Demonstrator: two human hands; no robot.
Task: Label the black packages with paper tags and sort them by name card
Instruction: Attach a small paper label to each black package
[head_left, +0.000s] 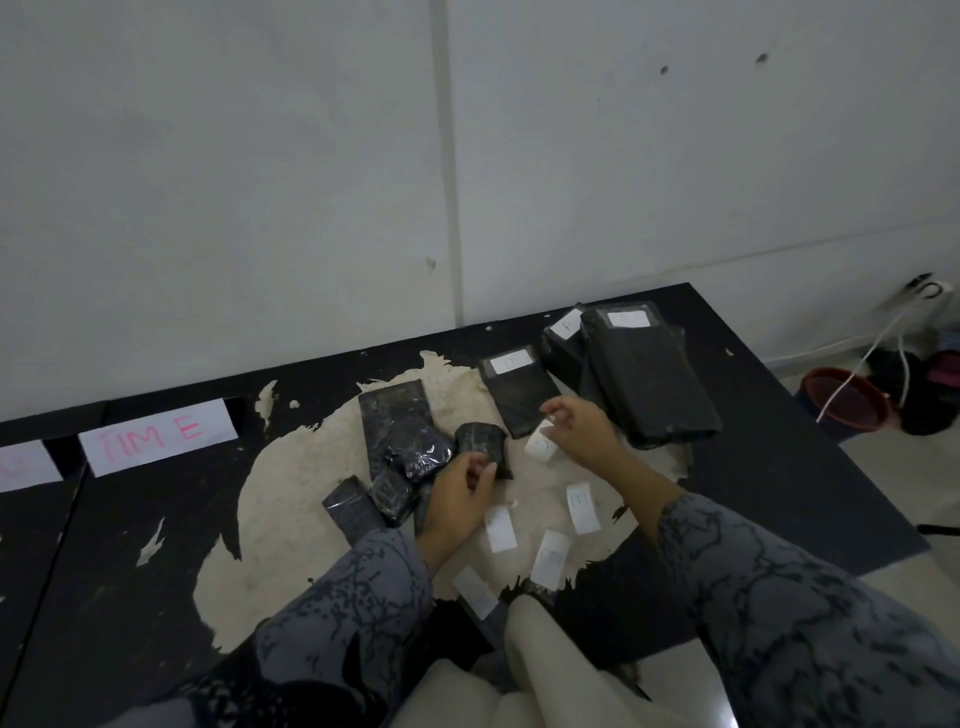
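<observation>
- Name card (158, 435) with pink letters lies at the table's (779, 467) far left edge, by the wall
- Unlabelled black packages (402, 441) sit heaped on the worn pale patch, left of centre
- Left hand (457, 493) curls its fingers round a small package (483, 444) beside the heap
- Loose paper tags (582, 506) lie scattered on the patch near the sleeves
- Right hand (579, 428) pinches a white tag (540, 446) at the near end of a tagged package (519, 397)
- More tagged packages (644, 374) are stacked at the far right
- Red bucket (844, 397) stands on the floor past the table
</observation>
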